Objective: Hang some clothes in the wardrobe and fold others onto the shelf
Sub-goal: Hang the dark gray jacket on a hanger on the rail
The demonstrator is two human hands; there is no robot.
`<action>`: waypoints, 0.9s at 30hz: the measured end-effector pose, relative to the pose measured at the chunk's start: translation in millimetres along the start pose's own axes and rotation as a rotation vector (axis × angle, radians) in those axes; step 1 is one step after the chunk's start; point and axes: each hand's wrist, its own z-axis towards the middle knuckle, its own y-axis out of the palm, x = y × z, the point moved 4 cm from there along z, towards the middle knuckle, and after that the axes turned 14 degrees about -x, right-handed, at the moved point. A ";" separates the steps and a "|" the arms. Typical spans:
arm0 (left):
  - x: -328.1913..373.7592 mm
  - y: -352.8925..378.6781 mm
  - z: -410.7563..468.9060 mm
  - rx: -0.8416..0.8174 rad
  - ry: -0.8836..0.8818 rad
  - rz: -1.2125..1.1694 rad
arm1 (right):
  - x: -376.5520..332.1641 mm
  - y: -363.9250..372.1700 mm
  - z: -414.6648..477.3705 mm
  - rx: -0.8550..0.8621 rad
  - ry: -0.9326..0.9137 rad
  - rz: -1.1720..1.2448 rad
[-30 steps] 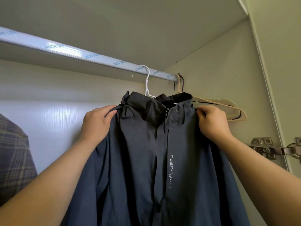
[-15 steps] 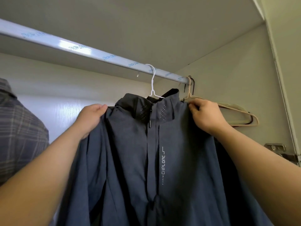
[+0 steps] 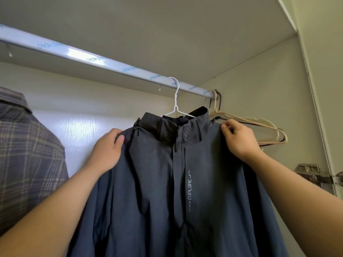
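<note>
Head view, looking up into the wardrobe. The left hand (image 3: 107,151) gripped the dark blue-grey jacket (image 3: 157,191) at the shoulder on the left of the view. Its thumb lay on the front of the cloth and its fingers were curled round the shoulder edge, out of sight behind it. The right hand (image 3: 239,140) held the opposite shoulder, its fingers bent tightly and pinching a fold of fabric at the shoulder seam, just beside the collar. Neither hand was open, and both closed on the jacket alone.

The jacket hung on a white wire hanger (image 3: 176,101), whose hook passed over the silver rail (image 3: 92,58) near the rail's right end. The garment faced the camera with its front closed. The stand-up collar was raised, with a panel of small pale dots on each side of the zip, and a dark zip pull (image 3: 175,148) hung just below the collar. A line of white lettering ran vertically down the chest beside the zip. The cloth fell in long, loose folds below both hands, and the hem lay outside the view.

To the right of the jacket, a bare beige hanger (image 3: 259,123) hung at the very end of the rail, with a dark hanger (image 3: 220,101) close behind it. A plaid shirt (image 3: 27,154) hung at the left edge, well apart from the jacket. A metal hinge (image 3: 311,175) was fixed to the right wall.
</note>
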 end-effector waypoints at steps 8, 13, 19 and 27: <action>-23.4 -8.9 -31.4 0.111 -0.053 -0.243 | 14.5 0.6 -13.2 -0.040 0.009 -0.078; -28.1 -14.7 -28.3 0.286 -0.157 -0.521 | 21.6 4.4 -17.9 -0.024 0.054 -0.052; -25.3 -25.1 -24.6 0.223 -0.116 -0.562 | 14.4 0.2 -19.0 0.035 0.097 -0.034; -1.1 -75.2 4.3 0.424 -0.014 -0.130 | 17.5 -16.3 -9.9 0.011 0.032 -0.126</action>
